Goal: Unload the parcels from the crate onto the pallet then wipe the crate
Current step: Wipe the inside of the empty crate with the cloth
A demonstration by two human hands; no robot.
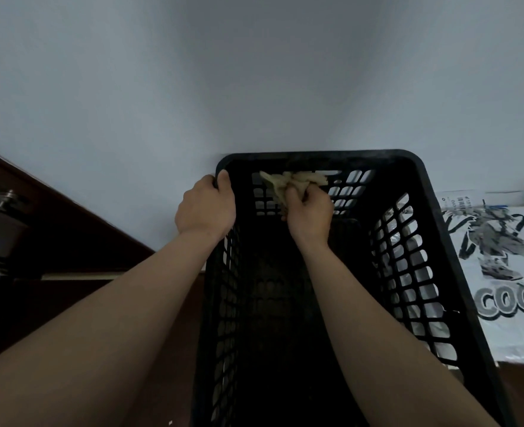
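While both bare forearms reach forward from the bottom of the view, the black crate (457, 272) stands between them and the pale wall (254, 72), its long axis running away from the camera. Its lattice sides show light through the openings, and its inside floor is dark, with nothing visible on it. The right forearm goes down into the crate. Further on, the left hand (206, 208) is curled over the crate's far left corner, fingers hooked on the rim and gripping it. Just beside it, inside the crate, the right hand (310, 211) is clenched around a crumpled yellowish cloth (288, 181), which is pressed against the inner face of the far end wall, just under the rim. To the right of the crate, touching or just beside its side wall, lies a white plastic parcel (501, 251) printed with a grey figure and the letters "COOL". Beyond it sits a white box (476, 198) with a label. To the left stands dark wooden furniture (54, 241).
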